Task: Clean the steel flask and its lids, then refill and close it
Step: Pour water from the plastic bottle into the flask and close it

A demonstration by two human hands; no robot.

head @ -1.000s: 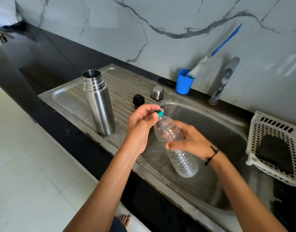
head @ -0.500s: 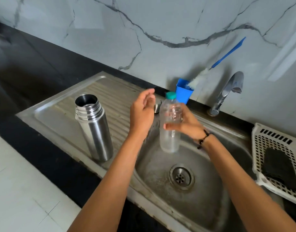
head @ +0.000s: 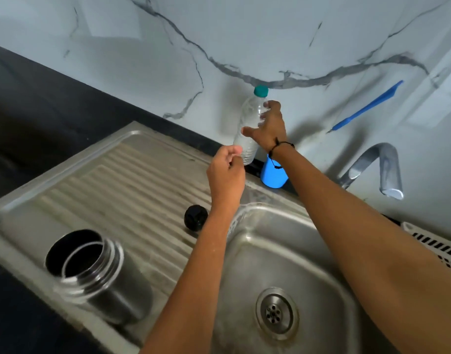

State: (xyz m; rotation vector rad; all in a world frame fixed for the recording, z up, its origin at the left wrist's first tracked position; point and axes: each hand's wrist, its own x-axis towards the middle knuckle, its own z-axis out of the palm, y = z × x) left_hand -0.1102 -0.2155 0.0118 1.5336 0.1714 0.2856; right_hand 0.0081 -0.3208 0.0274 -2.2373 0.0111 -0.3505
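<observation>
The open steel flask (head: 97,274) stands upright on the ribbed drainboard (head: 132,175) at the lower left, its mouth uncovered. A black inner lid (head: 196,217) lies on the drainboard beside my left forearm. My right hand (head: 266,129) grips a clear plastic bottle (head: 250,118) with a teal cap, upright at the back ledge by the wall. My left hand (head: 225,172) hovers just below the bottle with fingers loosely curled and nothing in it. The steel cup lid is hidden from view.
A blue cup (head: 273,175) holding a blue-handled brush (head: 367,106) stands behind my right wrist. The tap (head: 377,164) arches over the sink basin (head: 308,264) with its drain (head: 276,312). A white plastic basket (head: 438,249) sits at the right edge.
My right hand has carried the capped bottle from over the basin up and back to the ledge by the wall. My left hand let go of the cap and dropped lower.
</observation>
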